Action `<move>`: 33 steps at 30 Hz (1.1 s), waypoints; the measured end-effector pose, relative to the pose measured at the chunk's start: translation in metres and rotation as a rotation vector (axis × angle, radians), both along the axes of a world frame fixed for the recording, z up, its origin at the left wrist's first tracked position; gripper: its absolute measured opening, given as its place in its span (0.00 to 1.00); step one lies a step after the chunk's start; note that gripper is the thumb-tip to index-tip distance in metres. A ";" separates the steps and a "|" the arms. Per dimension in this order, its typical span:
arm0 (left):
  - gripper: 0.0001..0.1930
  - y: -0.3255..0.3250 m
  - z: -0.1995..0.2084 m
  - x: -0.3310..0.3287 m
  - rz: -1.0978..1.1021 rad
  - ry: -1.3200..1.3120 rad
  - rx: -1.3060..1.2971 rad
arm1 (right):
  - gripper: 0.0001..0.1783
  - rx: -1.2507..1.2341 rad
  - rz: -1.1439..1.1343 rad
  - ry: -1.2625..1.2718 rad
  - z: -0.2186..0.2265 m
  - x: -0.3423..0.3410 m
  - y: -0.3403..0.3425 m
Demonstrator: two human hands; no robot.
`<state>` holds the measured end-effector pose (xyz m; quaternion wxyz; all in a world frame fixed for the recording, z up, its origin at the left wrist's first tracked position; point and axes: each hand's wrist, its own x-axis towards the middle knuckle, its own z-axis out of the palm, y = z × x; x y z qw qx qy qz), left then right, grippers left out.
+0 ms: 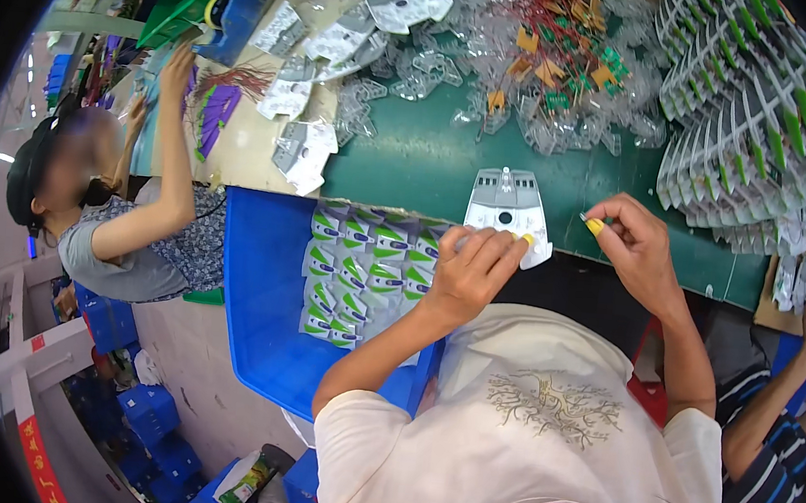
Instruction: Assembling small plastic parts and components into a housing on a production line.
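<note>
My left hand (471, 272) is closed on the lower left edge of a white and grey plastic housing (506, 201), at the front edge of the green table. The housing has a round dark hole and a row of slots along its far end. To the right of it, apart from it, my right hand (635, 248) is closed in a pinch. A small dark tip shows at its fingertips, too small to name. Yellow coverings show on fingertips of both hands.
Clear plastic parts (553, 130) and orange and green pieces with red wires heap at the back of the table (401, 160). Stacked grey-green housings (758, 139) stand right. More housings (303, 154) lie left. A blue bin (257, 335) holds packed pieces. Co-workers sit on both sides.
</note>
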<state>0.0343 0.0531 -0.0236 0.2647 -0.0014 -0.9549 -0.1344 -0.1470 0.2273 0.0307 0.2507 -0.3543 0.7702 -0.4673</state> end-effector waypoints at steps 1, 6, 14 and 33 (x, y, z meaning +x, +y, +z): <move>0.18 0.001 -0.007 0.005 0.042 -0.009 -0.067 | 0.05 0.010 -0.004 -0.009 0.004 0.004 -0.004; 0.24 -0.004 -0.013 -0.001 0.111 -0.087 0.091 | 0.05 -0.088 0.191 0.482 -0.012 0.022 -0.040; 0.23 -0.025 0.009 -0.009 -0.051 -0.144 0.252 | 0.11 0.120 0.427 0.801 -0.026 0.029 -0.065; 0.16 -0.127 -0.011 -0.038 0.077 -0.015 0.188 | 0.17 0.112 0.355 0.679 -0.017 0.033 -0.036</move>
